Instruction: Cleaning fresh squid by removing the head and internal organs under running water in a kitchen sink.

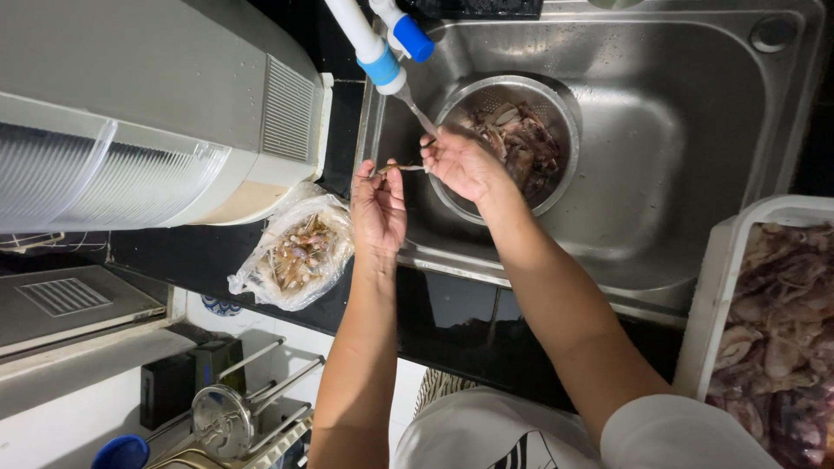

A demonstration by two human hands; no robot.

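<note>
My left hand (379, 204) and my right hand (463, 162) hold a thin pale strip of seafood (401, 168) stretched between their fingertips, over the left side of the steel sink (686, 130). Water runs onto it from the white tap with blue rings (380, 61). Just behind my right hand sits a round metal colander (565, 130) holding several pieces of dark raw seafood (526, 139).
A clear plastic bag of scraps (300, 252) lies on the black counter left of the sink. A white tub of raw seafood (782, 330) stands at the right. A large white appliance (156, 113) fills the upper left; a dish rack (234, 426) is below.
</note>
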